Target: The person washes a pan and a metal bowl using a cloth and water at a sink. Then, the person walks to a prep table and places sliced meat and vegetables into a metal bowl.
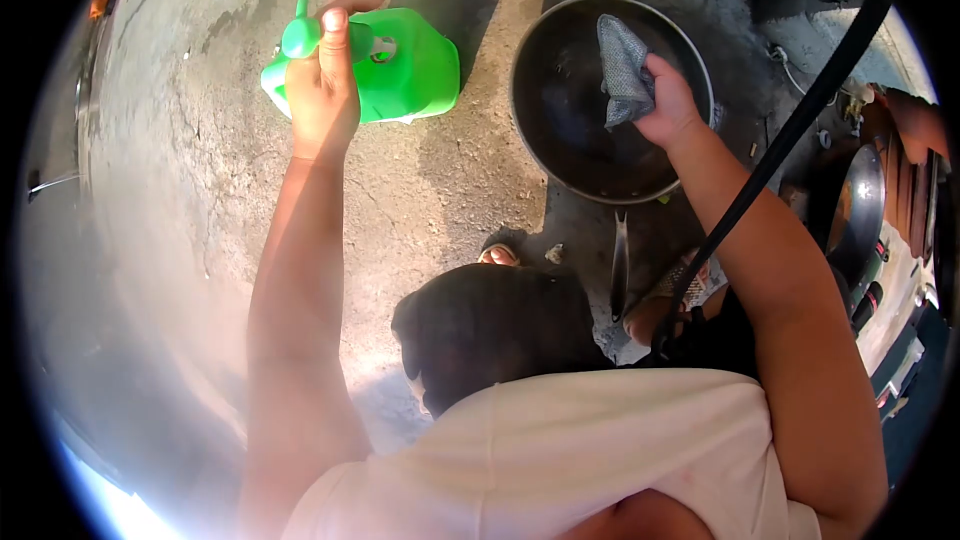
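My left hand (322, 105) is closed around the neck of a bright green pump bottle (425, 65), with the thumb along the green pump head (299, 38). The bottle is above the concrete floor; whether its base touches the ground I cannot tell. In my right hand (668, 108) is a grey mesh scouring cloth (624, 75), pinched at its lower right side. This cloth hangs over a dark frying pan (560, 105) on the ground, whose long handle (620, 270) points toward me. Part of the pan's inside is hidden by the cloth and hand.
Another dark pan (862, 202) leans among clutter at the right. A black strap (790, 135) crosses the view diagonally on that side. My knee (495, 325) and sandalled feet are below the pan. Concrete floor (190, 180) stretches to the left.
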A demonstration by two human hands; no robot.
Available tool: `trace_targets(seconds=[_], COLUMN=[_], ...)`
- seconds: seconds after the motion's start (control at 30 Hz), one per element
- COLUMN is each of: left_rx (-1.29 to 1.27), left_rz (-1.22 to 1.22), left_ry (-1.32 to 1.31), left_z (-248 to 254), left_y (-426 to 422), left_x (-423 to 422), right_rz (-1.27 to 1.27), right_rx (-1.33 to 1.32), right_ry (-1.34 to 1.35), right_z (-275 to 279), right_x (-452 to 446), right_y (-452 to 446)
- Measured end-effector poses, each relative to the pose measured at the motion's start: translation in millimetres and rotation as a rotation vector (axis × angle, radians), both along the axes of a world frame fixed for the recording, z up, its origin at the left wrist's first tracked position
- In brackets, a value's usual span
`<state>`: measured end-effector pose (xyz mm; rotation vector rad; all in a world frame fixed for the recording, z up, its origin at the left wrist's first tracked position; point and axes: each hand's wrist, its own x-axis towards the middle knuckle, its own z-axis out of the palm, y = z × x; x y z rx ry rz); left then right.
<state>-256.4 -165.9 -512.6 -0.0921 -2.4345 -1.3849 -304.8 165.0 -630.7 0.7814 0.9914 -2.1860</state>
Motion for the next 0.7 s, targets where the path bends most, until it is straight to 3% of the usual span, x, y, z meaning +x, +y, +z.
trace_targets(seconds=[0.07,0.13,0.17,0.23,0.33,0.4,0.47,0.53,0.7], left_rx=[-0.13,-0.126,-0.338,-0.832,-1.059,-1.097,-0.891,-0.754,-0.798], left_rz=[0.091,0.078,0.085,0.14,0.182,0.175,0.217,0.292,0.174], left_ry=[0.048,-0.025,-0.012,0.046,0.073,0.059,0.112,-0.035,-0.066], left_z=[-0.9,-3.0,-5.3,-15.5,-23.2,-21.5,-16.7,-20.0,-12.5], left_y=[-9.6,-12.8,-12.4,-8.8,-7.6,-7.2,-1.6,0.2,0.3], left_x=[0.7,3.2,3.2,4.1,0.1,2.1,10.9,20.7,17.3], right_rz=[0.14,0.096,0.049,0.041,0.037,0.031,0.041,0.0,0.017], right_rx=[-0.269,-0.138,-0.002,-0.015,-0.021,-0.019,-0.04,0.009,0.105], right_ry=[0.067,0.024,-0.015,-0.01,-0.009,-0.024,-0.016,-0.01,0.008], right_z=[-12.9,-3.5,1.1,2.8,5.9,3.9,-4.8,-9.2,-11.4], right_x=[-2.0,2.4,3.5,4.9,3.8,3.3,-0.3,-3.7,-12.7], right_y=[10.9,2.9,-0.2,-1.0,-3.4,-3.0,2.1,6.1,17.2])
